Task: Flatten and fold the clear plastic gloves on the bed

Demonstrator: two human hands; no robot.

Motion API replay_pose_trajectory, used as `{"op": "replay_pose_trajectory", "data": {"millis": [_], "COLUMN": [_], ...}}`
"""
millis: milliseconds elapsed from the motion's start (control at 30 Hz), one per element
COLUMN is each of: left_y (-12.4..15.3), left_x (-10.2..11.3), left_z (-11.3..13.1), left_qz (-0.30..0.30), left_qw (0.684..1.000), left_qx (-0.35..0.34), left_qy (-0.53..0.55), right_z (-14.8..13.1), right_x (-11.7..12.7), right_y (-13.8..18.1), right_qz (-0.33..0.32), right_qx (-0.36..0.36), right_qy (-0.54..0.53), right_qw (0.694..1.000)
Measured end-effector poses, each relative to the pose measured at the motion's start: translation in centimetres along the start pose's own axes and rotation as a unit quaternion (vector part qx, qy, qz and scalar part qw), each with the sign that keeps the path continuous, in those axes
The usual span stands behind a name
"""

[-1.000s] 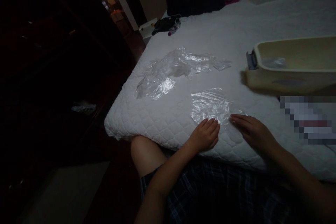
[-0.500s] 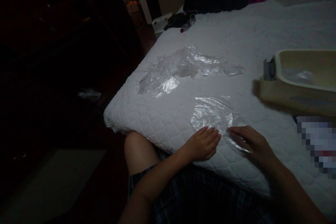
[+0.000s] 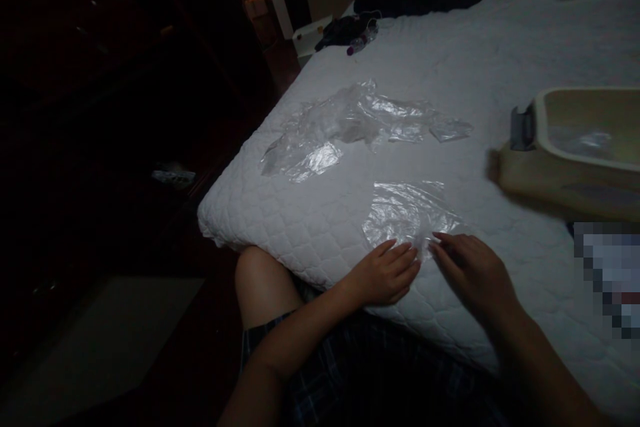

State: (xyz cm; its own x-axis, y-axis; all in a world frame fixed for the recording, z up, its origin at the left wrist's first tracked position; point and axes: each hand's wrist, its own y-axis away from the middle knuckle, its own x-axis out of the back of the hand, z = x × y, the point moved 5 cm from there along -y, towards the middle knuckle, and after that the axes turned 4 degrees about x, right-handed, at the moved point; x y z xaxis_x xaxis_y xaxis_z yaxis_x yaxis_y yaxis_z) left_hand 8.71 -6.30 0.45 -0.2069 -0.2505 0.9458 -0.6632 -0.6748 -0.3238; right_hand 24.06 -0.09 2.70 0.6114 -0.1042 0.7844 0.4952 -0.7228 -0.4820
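Both hands lie flat on the near edge of a clear plastic bag [image 3: 407, 217] spread on the white quilted mattress [image 3: 500, 60]. The left hand [image 3: 387, 273] is open, palm down, its fingers [image 3: 400, 255] pressing the bag's near-left corner. The right hand [image 3: 470, 270], also open and gripping nothing, has drawn back since half a second ago — the fold of film then bunched under it is gone and the sheet looks flatter. Farther left lies a crumpled heap of plastic bags [image 3: 350, 127]; to the right stands a beige plastic bin [image 3: 575, 173] — apart from the hands.
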Motion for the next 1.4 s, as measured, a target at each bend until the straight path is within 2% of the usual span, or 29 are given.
{"op": "replay_pose_trajectory", "data": {"millis": [133, 267, 433, 533, 900, 1000, 1200, 1300, 1400], "left_y": [0.1, 0.2, 0.2, 0.2, 0.5, 0.7, 0.6, 0.4, 0.4], "left_x": [-0.1, -0.1, -0.2, -0.2, 0.3, 0.3, -0.4, -0.4, -0.2], "left_z": [0.0, 0.1, 0.1, 0.1, 0.4, 0.3, -0.4, -0.4, -0.4], "left_qz": [-0.002, 0.022, 0.029, 0.038, 0.097, 0.098, 0.059, 0.062, 0.084], "left_qw": [1.0, 1.0, 0.999, 0.999, 0.995, 0.995, 0.995, 0.994, 0.992], "left_qx": [-0.003, -0.007, -0.008, -0.006, -0.027, -0.002, 0.086, 0.092, 0.096], "left_qy": [0.01, 0.006, 0.009, 0.011, -0.03, -0.028, 0.007, 0.006, -0.003], "right_z": [-0.6, -1.2, -2.0, -2.1, -1.9, -1.8, -1.7, -1.7, -1.4], "right_x": [0.1, 0.1, -0.8, -1.4, -1.5, -1.7, -1.7, -1.6, -1.1], "right_y": [-0.1, 0.1, 0.4, 0.4, 0.3, 0.3, 0.3, 0.5, 0.6], "right_qz": [0.037, 0.048, 0.021, 0.0, -0.011, -0.029, -0.033, -0.023, 0.005], "right_qx": [0.01, 0.066, 0.134, 0.15, 0.136, 0.125, 0.124, 0.127, 0.1], "right_qy": [0.025, 0.04, 0.039, 0.05, 0.038, 0.035, 0.027, 0.023, 0.016], "right_qw": [0.999, 0.996, 0.99, 0.987, 0.99, 0.991, 0.991, 0.991, 0.995]}}
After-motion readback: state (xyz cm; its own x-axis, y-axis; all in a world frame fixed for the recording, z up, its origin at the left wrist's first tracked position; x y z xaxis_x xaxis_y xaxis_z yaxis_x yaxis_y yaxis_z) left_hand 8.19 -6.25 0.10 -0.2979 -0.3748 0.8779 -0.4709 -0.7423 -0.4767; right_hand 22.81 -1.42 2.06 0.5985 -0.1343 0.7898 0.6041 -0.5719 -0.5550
